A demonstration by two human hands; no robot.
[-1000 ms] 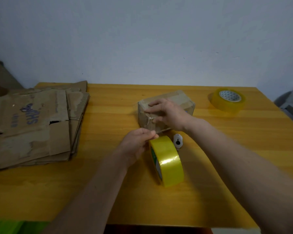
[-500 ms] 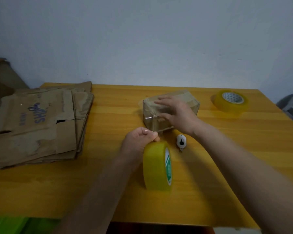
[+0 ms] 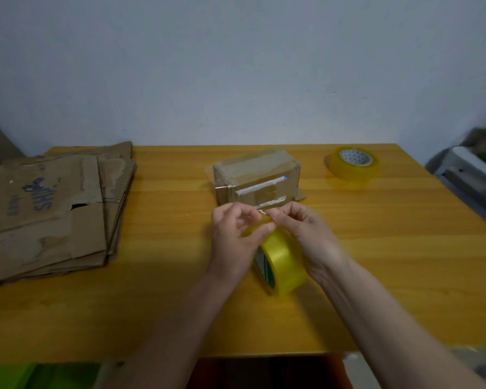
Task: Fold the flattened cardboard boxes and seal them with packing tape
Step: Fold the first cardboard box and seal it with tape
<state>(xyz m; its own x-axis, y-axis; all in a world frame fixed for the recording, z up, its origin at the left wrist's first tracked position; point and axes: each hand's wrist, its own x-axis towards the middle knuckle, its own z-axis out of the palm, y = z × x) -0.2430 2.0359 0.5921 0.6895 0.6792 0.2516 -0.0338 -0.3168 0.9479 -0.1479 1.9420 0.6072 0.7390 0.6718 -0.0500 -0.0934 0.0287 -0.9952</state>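
Note:
A small folded cardboard box (image 3: pixel 257 178) wrapped in clear tape stands at the middle of the wooden table (image 3: pixel 390 248). Just in front of it a yellow tape roll (image 3: pixel 284 262) stands on its edge. My left hand (image 3: pixel 236 234) grips the top of the roll, thumb on its rim. My right hand (image 3: pixel 306 231) pinches the free strip of tape at the roll's top, close to my left fingertips. Both hands are apart from the box. A stack of flattened cardboard boxes (image 3: pixel 48 209) lies at the table's left.
A second yellow tape roll (image 3: pixel 352 164) lies flat at the back right of the table. A grey object (image 3: pixel 472 181) sits off the table's right edge. A wall rises directly behind the table. Something green (image 3: pixel 40 376) lies below the front edge.
My right hand has left the box and come down to the tape roll, pinching the tape beside my left hand. The small white cutter beside the roll is no longer visible.

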